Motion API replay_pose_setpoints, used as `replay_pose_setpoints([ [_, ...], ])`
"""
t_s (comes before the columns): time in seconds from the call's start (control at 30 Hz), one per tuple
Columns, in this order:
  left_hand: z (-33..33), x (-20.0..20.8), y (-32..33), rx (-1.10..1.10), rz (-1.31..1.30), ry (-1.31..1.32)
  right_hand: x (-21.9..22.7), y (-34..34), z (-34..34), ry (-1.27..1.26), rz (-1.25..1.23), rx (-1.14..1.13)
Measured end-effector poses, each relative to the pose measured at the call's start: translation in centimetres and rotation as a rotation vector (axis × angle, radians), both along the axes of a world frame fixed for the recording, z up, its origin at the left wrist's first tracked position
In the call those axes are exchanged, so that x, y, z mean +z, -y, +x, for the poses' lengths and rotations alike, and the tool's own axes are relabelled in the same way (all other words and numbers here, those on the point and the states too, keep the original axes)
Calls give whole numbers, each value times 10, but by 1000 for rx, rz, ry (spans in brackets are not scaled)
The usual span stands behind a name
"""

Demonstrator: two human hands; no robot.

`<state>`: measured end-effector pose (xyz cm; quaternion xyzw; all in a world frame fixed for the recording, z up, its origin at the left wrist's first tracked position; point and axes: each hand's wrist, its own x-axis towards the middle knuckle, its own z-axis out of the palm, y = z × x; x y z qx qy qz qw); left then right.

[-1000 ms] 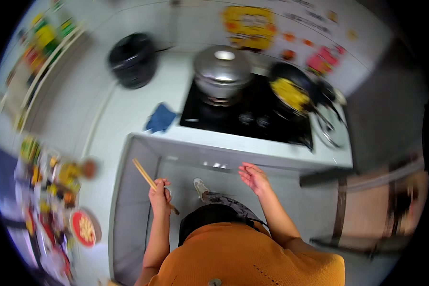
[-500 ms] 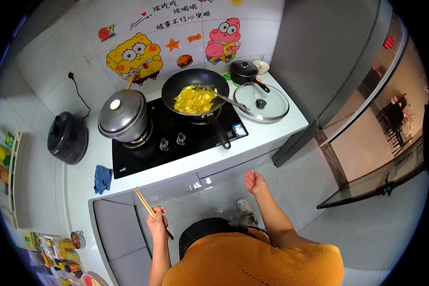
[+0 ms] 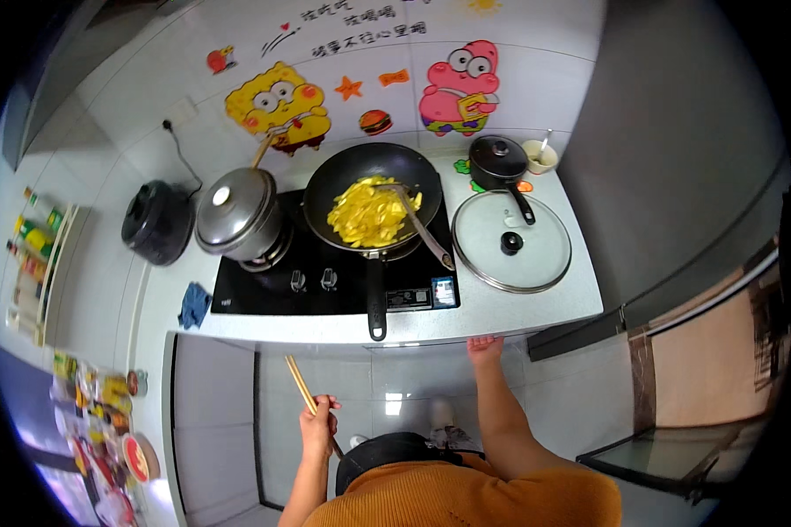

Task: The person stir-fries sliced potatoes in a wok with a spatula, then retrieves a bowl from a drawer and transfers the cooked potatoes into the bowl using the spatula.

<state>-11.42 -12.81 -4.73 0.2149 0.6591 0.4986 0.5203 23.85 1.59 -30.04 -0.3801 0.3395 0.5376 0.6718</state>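
Note:
A pair of wooden chopsticks [image 3: 300, 384] is gripped in my left hand [image 3: 317, 425], held low in front of the cabinets, tips pointing up and away. My right hand [image 3: 484, 350] reaches to the cabinet front just under the counter's front edge, palm up, fingers apart from any loose object. Whether its fingertips touch the front is unclear. Beyond my hands a black wok [image 3: 323, 180] sits on the black gas stove [image 3: 264, 294], its handle toward me. Yellow sliced food [image 3: 367, 213] fills it, with a metal spatula [image 3: 426, 235] resting in the food and over the rim.
Left of the wok stands a lidded steel pot [image 3: 233, 215]. A glass lid [image 3: 536, 250], a small black saucepan [image 3: 499, 161] and a cup [image 3: 540, 158] occupy the right counter. A dark rice cooker [image 3: 158, 224] and blue cloth [image 3: 195, 305] lie left. Bottles and a bowl [image 3: 141, 458] line the left side.
My right hand has moved forward to the cabinet front below the counter. My left hand still holds the chopsticks. The whole view has shifted and turned slightly.

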Motion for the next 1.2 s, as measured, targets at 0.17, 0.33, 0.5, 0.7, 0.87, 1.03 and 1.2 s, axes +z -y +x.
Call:
replay_pose_setpoints([
  [0.17, 9, -6, 20, 34, -4, -13, 6, -10, 10, -35, 145, 31],
  [0.33, -6, 3, 15, 40, 27, -89, 3, -12, 16, -21, 147, 69],
  [0.5, -25, 21, 8, 8, 59, -81, -20, -10, 21, -13, 86, 175],
  [0.7, -45, 0, 15, 21, 59, -52, 0, 38, 9, 65, 44, 147],
  [0.87, -48, -11, 5, -24, 4, -34, -9, 103, 20, 375, 85, 456],
  [1.03, -44, -19, -4, -81, 14, -11, 0, 147, -2, 565, -321, 894],
  [1.2, -39, -30, -15, -159, 5, -9, 12, 180, -10, 512, -429, 1008],
])
